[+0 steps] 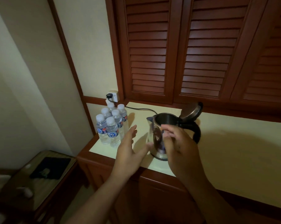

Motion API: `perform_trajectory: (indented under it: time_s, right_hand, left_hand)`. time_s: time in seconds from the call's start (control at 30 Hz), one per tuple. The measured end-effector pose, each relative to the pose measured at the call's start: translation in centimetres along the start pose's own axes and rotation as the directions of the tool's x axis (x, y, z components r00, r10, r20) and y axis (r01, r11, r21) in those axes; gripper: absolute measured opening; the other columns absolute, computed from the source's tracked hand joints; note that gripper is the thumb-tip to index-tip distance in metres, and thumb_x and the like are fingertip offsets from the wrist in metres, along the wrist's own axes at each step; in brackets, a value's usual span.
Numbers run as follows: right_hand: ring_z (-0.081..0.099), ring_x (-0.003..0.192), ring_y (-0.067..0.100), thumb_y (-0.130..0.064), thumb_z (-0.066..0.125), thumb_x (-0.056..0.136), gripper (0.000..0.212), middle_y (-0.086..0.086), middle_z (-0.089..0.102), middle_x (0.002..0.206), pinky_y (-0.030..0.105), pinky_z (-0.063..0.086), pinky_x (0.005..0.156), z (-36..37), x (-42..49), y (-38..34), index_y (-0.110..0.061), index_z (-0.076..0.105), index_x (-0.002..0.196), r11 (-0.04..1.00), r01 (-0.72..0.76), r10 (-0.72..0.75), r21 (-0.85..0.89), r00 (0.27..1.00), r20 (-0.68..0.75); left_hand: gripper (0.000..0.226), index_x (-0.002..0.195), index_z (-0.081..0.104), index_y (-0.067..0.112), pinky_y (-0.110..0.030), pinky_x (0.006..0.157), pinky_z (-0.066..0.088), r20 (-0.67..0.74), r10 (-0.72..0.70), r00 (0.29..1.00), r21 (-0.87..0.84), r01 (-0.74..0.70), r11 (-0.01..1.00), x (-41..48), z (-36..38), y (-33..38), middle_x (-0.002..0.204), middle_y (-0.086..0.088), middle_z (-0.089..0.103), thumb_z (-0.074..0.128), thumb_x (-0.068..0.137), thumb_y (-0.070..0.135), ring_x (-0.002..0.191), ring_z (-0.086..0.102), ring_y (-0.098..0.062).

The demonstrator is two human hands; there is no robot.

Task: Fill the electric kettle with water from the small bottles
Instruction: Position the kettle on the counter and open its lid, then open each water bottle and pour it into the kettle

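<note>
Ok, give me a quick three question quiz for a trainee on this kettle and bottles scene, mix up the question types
1. True or false: the lid of the kettle is open.
2. How many small bottles stand in the cluster on the counter?
3. Multiple choice: the left hand is A) gripping a bottle, B) open and empty between bottles and kettle, C) holding the lid.

Key
1. True: the lid stands tipped back on its hinge.
2. Six, all capped.
3. B. The right hand is in front of the kettle body, holding no bottle.
</note>
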State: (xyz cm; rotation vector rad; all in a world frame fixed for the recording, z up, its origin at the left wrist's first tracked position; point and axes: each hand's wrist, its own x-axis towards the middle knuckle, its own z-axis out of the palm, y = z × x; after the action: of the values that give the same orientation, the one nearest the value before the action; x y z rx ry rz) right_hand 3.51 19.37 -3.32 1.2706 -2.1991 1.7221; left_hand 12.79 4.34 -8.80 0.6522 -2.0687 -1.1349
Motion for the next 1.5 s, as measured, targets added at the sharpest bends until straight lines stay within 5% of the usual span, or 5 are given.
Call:
perform_trajectory:
  time_s: [0.3,0.8,1.17,1.3,1.5]
  right_hand:
    - [0.061,0.111,0.013,-0.026,0.058,0.100,0.030,0.000,0.067,0.123,0.031,0.051,0.095,10.9,5.3,-0.8,-0.016,0.068,0.127,0.984,0.115,-0.080,-0.138,0.967,0.242]
    - [0.056,0.066,0.017,-0.045,0.065,0.089,0.031,0.001,0.060,0.074,0.018,0.024,0.052,19.1,10.4,-1.3,-0.017,0.059,0.080,0.858,0.191,-0.075,-0.478,0.965,0.250]
    - [0.046,0.059,0.004,-0.065,0.058,0.087,0.043,-0.012,0.047,0.061,0.017,0.031,0.059,9.1,8.1,-7.8,-0.025,0.053,0.073,0.885,0.185,-0.087,-0.427,0.967,0.240]
    - [0.050,0.068,0.004,-0.069,0.048,0.087,0.047,-0.014,0.052,0.071,0.022,0.039,0.063,5.7,8.3,-7.2,-0.024,0.064,0.086,0.860,0.292,-0.153,-0.419,0.930,0.334]
    - [0.053,0.106,0.002,-0.026,0.058,0.099,0.022,-0.020,0.058,0.110,0.025,0.044,0.089,-0.3,7.3,-5.9,-0.037,0.065,0.116,0.843,0.346,-0.082,-0.413,0.841,0.535]
  left_hand:
    - [0.041,0.135,0.056,0.030,-0.004,0.078,0.047,-0.284,-0.042,0.958,0.058,0.061,0.996,0.5,-7.0,-3.3,0.123,0.010,0.066,0.069,0.098,0.019,0.109,0.063,-0.006]
    - [0.052,0.118,0.050,0.053,-0.011,0.075,0.052,-0.215,-0.128,0.968,-0.043,0.122,0.992,3.1,-9.7,-7.6,0.110,0.024,0.061,0.085,0.084,0.035,0.106,0.059,0.006]
    - [0.061,0.115,0.057,0.044,-0.009,0.085,0.054,-0.005,0.112,0.994,-0.215,-0.111,0.970,4.0,-6.5,-2.2,0.109,0.041,0.068,0.086,0.080,0.004,0.109,0.064,0.014]
    - [0.043,0.118,0.069,0.021,-0.018,0.082,0.057,0.213,0.152,0.965,-0.293,-0.086,0.952,4.2,-5.6,-0.9,0.108,0.010,0.079,0.087,0.081,0.008,0.102,0.073,-0.007]
    - [0.058,0.124,0.060,0.031,-0.013,0.082,0.053,0.500,0.261,0.826,-0.376,-0.065,0.925,5.0,-4.1,0.1,0.112,0.021,0.074,0.086,0.079,0.006,0.104,0.070,0.000]
